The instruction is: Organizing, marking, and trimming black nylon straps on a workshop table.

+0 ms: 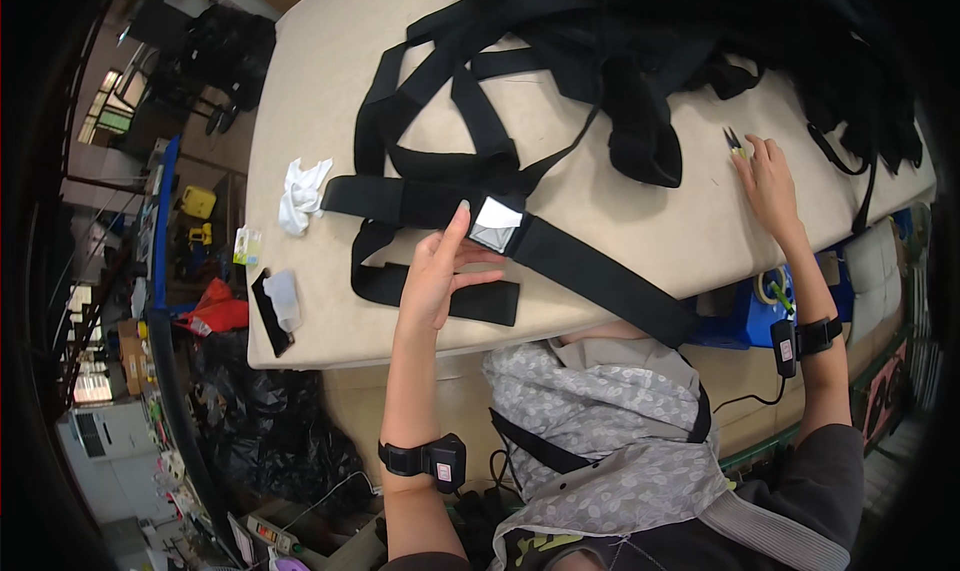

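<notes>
My left hand [437,271] pinches a wide black elastic strap [600,271], thumb on top and fingers partly beneath it. Beside the thumb, a white and grey label [497,223] sits on the strap. The strap's right end hangs over the table's near edge towards my lap. Farther right, my right hand [768,186] rests low over the table with its fingers closed around the yellowish handles of small thread snips [737,143]. Their dark blades point away from me. Part of the handles is hidden by the fingers.
More black straps [450,121] loop across the cream padded table [690,211], with a dark heap of them at the far right. A crumpled white cloth [302,196] and a translucent plastic piece [282,301] lie at the left edge. A blue bin [725,331] stands below the table.
</notes>
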The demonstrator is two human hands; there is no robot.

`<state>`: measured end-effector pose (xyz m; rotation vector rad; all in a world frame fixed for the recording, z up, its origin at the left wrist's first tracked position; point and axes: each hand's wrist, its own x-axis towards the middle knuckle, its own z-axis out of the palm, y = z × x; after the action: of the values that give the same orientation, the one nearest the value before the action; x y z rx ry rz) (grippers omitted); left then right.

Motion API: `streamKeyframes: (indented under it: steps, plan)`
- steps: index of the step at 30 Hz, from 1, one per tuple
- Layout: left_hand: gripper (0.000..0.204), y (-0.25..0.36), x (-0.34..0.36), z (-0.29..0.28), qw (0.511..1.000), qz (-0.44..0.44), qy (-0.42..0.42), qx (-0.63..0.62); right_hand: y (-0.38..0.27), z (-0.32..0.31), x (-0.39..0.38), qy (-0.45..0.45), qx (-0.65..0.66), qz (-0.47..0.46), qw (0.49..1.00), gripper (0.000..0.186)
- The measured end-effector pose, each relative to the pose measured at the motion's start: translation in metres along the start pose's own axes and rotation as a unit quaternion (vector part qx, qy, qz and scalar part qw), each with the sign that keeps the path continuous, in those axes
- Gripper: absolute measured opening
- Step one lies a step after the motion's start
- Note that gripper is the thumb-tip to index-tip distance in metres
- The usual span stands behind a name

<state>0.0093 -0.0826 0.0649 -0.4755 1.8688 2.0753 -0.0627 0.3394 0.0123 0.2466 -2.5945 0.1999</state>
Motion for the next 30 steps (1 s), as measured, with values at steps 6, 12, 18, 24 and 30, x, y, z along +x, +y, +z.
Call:
streamKeyframes:
  steps: [6,12,18,24,30]
  plan:
    - [0.026,-0.018,-0.023,-0.001,0.981,0.128,0.143,0.025,0.017,0.007,0.006,-0.03,0.087,0.107,0.99,0.022]
    - [0.02,-0.028,-0.036,0.032,0.742,0.429,0.287,0.426,-0.093,-0.038,-0.011,-0.171,0.573,0.213,0.772,0.021]
    - [0.013,-0.037,-0.02,0.036,0.759,0.35,0.304,0.457,-0.186,-0.043,-0.014,-0.279,0.538,0.05,0.794,0.021]
    - [0.013,-0.04,-0.017,0.031,0.876,0.311,0.251,0.271,-0.22,-0.022,-0.016,-0.142,0.446,-0.1,0.878,0.025]
    - [0.015,-0.042,-0.018,0.031,0.887,0.301,0.25,0.246,-0.231,-0.012,-0.012,-0.062,0.348,-0.17,0.92,0.019]
